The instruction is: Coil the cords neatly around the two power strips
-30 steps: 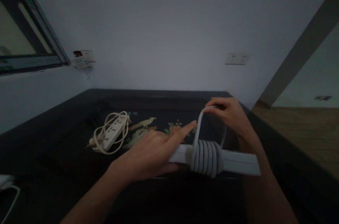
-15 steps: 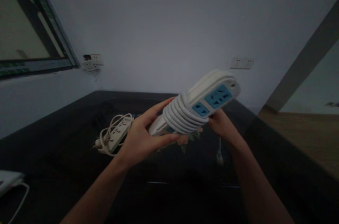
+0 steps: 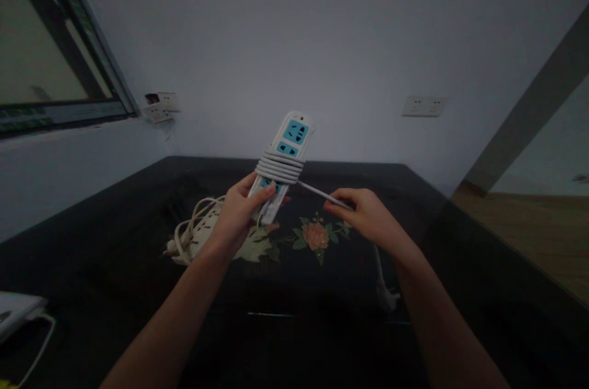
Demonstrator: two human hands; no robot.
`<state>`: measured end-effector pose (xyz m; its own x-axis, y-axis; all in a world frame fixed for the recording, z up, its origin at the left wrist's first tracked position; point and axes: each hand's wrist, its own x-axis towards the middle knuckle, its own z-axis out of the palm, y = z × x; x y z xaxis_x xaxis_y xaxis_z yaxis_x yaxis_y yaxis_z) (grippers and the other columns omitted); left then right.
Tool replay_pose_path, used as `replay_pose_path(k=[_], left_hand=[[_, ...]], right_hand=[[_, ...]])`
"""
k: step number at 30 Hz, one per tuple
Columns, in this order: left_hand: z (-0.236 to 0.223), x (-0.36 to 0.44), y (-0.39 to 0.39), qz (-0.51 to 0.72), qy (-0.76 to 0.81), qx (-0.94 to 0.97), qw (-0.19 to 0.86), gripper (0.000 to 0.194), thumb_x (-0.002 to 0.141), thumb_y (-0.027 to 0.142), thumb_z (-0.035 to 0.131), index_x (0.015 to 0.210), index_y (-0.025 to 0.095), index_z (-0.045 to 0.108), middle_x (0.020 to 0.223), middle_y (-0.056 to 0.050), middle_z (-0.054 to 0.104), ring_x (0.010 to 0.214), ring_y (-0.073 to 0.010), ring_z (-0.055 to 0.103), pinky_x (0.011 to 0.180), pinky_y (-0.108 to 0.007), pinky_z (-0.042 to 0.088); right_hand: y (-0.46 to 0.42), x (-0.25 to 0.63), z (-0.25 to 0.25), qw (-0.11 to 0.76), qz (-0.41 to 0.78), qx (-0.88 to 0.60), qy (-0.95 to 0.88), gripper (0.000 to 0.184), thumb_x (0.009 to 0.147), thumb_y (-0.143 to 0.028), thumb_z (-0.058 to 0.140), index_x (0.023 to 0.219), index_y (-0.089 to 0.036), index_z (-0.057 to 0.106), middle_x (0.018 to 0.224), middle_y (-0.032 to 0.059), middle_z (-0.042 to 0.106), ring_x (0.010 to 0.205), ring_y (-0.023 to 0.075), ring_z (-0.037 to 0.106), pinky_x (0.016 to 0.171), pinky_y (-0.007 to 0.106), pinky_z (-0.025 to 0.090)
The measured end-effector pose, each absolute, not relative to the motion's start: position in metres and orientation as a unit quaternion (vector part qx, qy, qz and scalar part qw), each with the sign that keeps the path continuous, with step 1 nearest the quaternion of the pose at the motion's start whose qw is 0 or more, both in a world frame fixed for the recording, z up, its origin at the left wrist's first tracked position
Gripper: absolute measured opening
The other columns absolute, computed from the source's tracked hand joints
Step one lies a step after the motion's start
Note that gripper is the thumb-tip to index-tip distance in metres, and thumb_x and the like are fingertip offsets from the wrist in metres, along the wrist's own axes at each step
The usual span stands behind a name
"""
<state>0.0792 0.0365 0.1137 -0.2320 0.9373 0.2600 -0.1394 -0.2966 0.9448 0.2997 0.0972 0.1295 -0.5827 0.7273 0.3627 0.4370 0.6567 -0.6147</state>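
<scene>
My left hand [image 3: 242,208] grips the lower end of a white power strip [image 3: 280,142] with blue socket panels, its thumb across the front. The strip tilts upright above the dark table. Several turns of white cord [image 3: 279,167] wrap round its middle. From these turns the cord runs right to my right hand [image 3: 361,211], which pinches it between thumb and fingers. Below that hand the cord's free end hangs down with a white plug [image 3: 386,298].
A second power strip [image 3: 205,226] with a loosely looped cream cord lies on the black table [image 3: 322,281] at left. A white device [image 3: 21,309] with a cable sits at the near left edge. Wall sockets [image 3: 424,106] are at the back; a flower pattern [image 3: 315,235] decorates the tabletop.
The power strip has moved left and away from me and turned more upright. My right hand has come out from behind it and holds the cord stretched to the right.
</scene>
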Motion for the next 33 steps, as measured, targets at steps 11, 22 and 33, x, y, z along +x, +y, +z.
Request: replay_pose_path(k=[11, 22, 33], left_hand=[[0.122, 0.039, 0.042, 0.739, 0.458, 0.394, 0.3, 0.045, 0.062, 0.039, 0.077, 0.097, 0.014, 0.063, 0.083, -0.007, 0.072, 0.076, -0.025, 0.071, 0.066, -0.033, 0.06], [0.097, 0.035, 0.06, 0.555, 0.616, 0.52, 0.204, 0.053, 0.066, 0.042, 0.071, 0.108, 0.01, 0.065, 0.099, -0.012, 0.072, 0.083, -0.0249, 0.068, 0.072, -0.033, 0.053], [0.079, 0.052, 0.068, 0.464, 0.664, 0.57, 0.135, 0.052, 0.07, 0.046, 0.065, 0.111, 0.012, 0.063, 0.097, -0.011, 0.071, 0.084, -0.0258, 0.066, 0.071, -0.033, 0.048]], right_hand=[[0.113, 0.31, 0.115, 0.384, 0.11, -0.452, -0.798, 0.007, 0.08, -0.026, 0.059, 0.081, -0.019, 0.06, 0.056, -0.0031, 0.054, 0.052, 0.0132, 0.049, 0.05, 0.025, 0.03], [0.088, 0.323, 0.139, 0.401, -0.173, -0.297, -0.85, 0.017, 0.09, -0.028, 0.056, 0.087, -0.016, 0.069, 0.076, 0.0052, 0.066, 0.073, 0.0196, 0.062, 0.067, 0.03, 0.045], [0.049, 0.306, 0.153, 0.407, -0.275, -0.143, -0.859, 0.02, 0.089, -0.018, 0.056, 0.079, -0.009, 0.071, 0.061, 0.0031, 0.06, 0.057, 0.0154, 0.055, 0.051, 0.027, 0.04]])
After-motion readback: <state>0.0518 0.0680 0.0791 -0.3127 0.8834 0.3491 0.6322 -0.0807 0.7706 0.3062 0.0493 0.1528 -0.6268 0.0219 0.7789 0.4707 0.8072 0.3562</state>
